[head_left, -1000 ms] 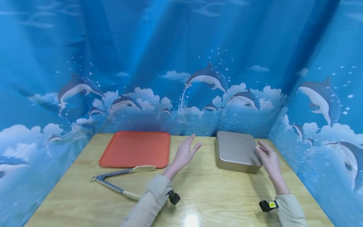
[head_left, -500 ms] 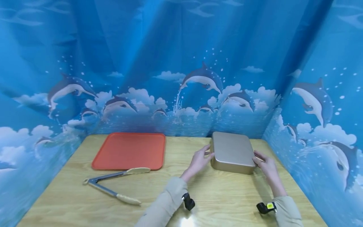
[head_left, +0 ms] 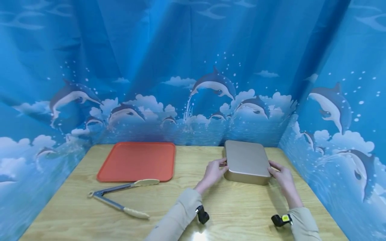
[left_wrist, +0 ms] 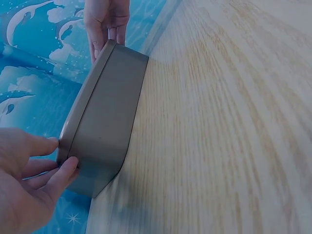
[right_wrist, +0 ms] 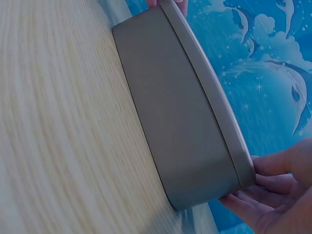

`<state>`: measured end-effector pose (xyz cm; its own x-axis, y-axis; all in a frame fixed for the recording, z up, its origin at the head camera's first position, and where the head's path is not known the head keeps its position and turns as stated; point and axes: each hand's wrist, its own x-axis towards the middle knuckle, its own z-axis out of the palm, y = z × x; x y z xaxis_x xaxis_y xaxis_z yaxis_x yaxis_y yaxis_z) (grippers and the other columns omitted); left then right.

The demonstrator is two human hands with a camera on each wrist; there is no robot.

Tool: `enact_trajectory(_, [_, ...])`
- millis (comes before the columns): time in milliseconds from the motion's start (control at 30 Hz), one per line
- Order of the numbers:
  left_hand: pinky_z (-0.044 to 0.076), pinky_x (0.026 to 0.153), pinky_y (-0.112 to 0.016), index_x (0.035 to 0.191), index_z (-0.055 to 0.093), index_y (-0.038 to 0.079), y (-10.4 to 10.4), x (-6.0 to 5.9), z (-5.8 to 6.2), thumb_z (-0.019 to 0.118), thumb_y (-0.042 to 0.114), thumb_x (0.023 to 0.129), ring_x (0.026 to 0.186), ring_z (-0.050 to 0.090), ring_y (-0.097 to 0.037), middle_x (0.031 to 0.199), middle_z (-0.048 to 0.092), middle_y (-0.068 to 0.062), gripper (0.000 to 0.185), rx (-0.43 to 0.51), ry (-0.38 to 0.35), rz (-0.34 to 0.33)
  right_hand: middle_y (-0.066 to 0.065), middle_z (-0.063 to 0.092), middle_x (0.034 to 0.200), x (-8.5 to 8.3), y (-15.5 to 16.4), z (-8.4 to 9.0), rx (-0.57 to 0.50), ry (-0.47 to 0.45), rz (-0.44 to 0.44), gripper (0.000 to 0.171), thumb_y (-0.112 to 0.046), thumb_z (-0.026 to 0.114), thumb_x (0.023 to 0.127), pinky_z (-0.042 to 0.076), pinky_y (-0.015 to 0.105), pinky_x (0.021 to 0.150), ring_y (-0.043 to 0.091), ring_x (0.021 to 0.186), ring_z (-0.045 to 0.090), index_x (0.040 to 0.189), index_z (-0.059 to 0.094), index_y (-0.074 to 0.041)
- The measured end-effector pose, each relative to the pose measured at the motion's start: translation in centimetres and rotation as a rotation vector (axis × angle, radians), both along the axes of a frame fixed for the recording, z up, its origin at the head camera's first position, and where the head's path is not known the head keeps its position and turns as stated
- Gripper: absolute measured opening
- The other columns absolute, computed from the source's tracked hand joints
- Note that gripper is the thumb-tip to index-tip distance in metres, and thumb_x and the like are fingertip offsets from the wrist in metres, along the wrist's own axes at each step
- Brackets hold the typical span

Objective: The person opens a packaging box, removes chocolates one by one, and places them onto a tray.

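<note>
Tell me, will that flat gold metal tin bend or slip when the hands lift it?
The flat gold metal tin looks rigid, with crisp straight walls, so it probably won't bend. Its smooth, satiny surface could be a bit slippery, but the left hand and right hand pinch opposite ends at the lid's rim, which should help. Low and wide, it seems unlikely to tip or roll.

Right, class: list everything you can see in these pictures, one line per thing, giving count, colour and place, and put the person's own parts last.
Lidded tin: one, gold-beige, far right of the table, held at both ends.
Tray: one, orange-red, flat on the far left of the table.
Tongs: one pair, metal arms with cream tips, spread open in front of the tray.
Table: one, light wood grain.
Curtain: blue, printed with dolphins and clouds, around three sides.
Wrist cameras: two, black, one on each wrist.
Sleeves: two, beige.
Left hand: pinches the tin's left end.
Right hand: grips the tin's right end.
</note>
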<state>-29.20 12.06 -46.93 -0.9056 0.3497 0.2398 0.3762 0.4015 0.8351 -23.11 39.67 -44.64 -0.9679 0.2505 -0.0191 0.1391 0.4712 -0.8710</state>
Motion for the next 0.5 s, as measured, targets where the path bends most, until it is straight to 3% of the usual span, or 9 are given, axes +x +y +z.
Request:
enact_trajectory(233, [0.054, 0.096, -0.034, 0.135, 0.062, 0.0, -1.3, 0.3, 0.2, 0.07, 0.011, 0.095, 0.109, 0.071, -0.025, 0.12, 0.072, -0.013, 0.043, -0.01, -0.04, 0.035, 0.031, 0.041, 0.15, 0.0, -1.4, 0.1, 0.027, 0.006, 0.016, 0.052, -0.012, 0.055, 0.104, 0.045, 0.006, 0.077, -0.02, 0.087, 0.052, 0.149, 0.041, 0.01])
enact_trajectory(500, [0.056, 0.092, -0.032, 0.135, 0.063, 0.0, -2.8, 0.4, 0.2, 0.07, 0.01, 0.095, 0.109, 0.071, -0.026, 0.122, 0.071, -0.015, 0.041, 0.024, -0.068, 0.071, 0.033, 0.041, 0.149, -0.3, -3.1, 0.1, -0.02, 0.018, 0.036, 0.052, -0.01, 0.056, 0.103, 0.048, 0.009, 0.078, -0.017, 0.083, 0.056, 0.148, 0.04, 0.013])
